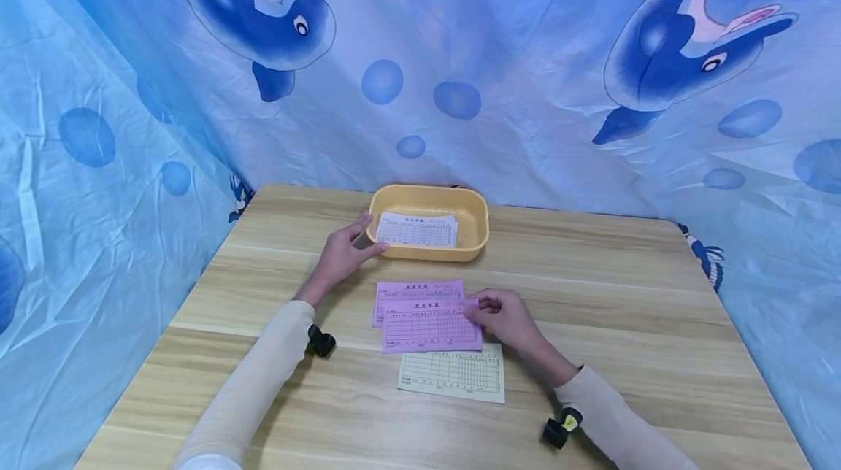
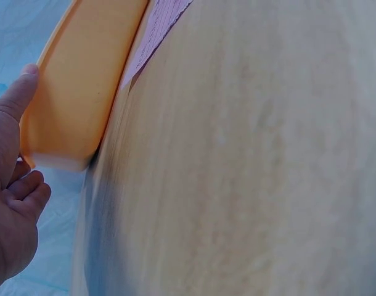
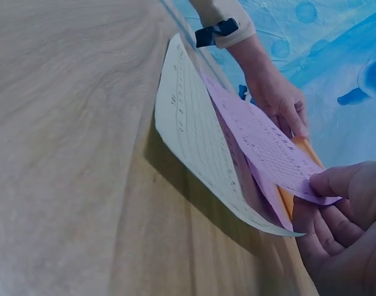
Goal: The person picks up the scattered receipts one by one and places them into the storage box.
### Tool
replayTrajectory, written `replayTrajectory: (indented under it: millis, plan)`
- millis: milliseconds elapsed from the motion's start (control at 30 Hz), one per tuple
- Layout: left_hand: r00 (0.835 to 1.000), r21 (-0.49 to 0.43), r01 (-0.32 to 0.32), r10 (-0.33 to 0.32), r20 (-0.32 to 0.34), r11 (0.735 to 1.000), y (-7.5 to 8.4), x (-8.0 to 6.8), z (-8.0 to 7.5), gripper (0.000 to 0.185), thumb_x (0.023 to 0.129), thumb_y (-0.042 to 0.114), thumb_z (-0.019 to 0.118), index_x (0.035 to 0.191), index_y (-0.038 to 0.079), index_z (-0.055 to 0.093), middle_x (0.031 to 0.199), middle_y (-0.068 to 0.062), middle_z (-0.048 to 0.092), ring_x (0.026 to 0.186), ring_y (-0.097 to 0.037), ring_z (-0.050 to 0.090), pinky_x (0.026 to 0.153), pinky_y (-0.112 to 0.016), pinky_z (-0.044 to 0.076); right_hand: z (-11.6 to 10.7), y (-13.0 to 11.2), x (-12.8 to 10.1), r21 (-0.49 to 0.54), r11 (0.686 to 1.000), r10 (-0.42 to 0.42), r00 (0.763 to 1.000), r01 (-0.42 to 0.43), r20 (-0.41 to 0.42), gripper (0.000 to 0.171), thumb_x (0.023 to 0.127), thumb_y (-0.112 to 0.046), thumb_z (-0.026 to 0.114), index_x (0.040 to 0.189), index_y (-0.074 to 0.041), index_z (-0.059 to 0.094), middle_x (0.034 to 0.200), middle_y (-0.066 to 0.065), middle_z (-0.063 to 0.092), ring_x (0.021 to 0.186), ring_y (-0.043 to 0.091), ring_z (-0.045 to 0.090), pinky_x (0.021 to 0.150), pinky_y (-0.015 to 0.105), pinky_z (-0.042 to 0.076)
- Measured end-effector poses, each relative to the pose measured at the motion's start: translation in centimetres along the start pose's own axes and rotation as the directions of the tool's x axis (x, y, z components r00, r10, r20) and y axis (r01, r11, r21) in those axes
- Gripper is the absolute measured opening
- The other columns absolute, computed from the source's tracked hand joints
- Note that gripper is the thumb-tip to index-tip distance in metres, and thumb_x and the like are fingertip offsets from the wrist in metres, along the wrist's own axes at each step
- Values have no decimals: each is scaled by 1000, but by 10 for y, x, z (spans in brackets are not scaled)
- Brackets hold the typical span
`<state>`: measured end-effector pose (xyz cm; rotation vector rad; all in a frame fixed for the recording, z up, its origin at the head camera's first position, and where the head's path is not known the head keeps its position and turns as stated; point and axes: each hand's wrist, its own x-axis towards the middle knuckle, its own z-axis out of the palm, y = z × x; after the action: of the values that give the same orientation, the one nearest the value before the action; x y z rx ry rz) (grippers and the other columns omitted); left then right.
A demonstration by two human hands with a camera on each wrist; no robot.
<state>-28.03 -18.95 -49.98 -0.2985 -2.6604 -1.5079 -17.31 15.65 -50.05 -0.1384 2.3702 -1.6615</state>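
Observation:
My right hand [image 1: 507, 318] pinches the right edge of a pink printed form [image 1: 430, 331] between thumb and fingers. In the right wrist view this form [image 3: 268, 145] is raised at the pinched end. Partly under it lies a second pink form [image 1: 388, 295], its upper part showing. A pale green form [image 1: 453, 375] lies nearest the front, its top edge covered by pink paper. My left hand [image 1: 343, 251] holds the left end of a yellow-orange plastic bin [image 1: 476, 254], thumb at the front corner and fingers at the side. White forms [image 1: 417, 230] lie stacked inside the bin.
The wooden table [image 1: 624, 295] carries the bin near its back edge. A blue curtain [image 1: 525, 149] with dolphins hangs behind and along both sides. A black camera [image 1: 321, 341] is strapped to the left wrist and another camera [image 1: 560, 428] to the right.

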Motion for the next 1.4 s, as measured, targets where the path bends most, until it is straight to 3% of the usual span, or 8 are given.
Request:
replayTrajectory:
  millis: [600,967,1167,1400]
  plan:
    - [1000,10,10,-10,3,1000,4,-1,-1,91,81,50,84,153,11,44,163,-5,36,152,-25,32,125,-45,27,-6,-15,1,77,997,1,1000,-1,-9,17,89,-6,78,106,-5,76,92,9,77,79,22,73,65,29,62]
    - [1000,11,-18,18,-8,1000,1,1,0,90,81,49,84,152,8,46,161,-5,38,150,-24,35,125,-43,26,-13,-21,3,57,996,-64,997,66,-31,16,90,-10,78,104,-4,76,92,9,77,80,21,73,68,27,60]
    - [1000,7,-13,13,-7,1000,-1,1,0,90,81,49,84,152,9,46,162,-8,37,151,-24,33,126,-43,24,-19,-31,3,-5,995,-98,994,98,-56,15,91,-13,78,104,-6,76,96,6,77,83,18,71,71,23,58]
    - [1000,3,-11,11,-7,1000,1,1,0,91,80,49,84,152,8,46,162,-9,37,151,-24,33,126,-43,23,-26,-42,8,-9,992,-122,988,122,-95,22,90,-18,80,105,-2,76,98,11,77,83,15,70,74,25,60]
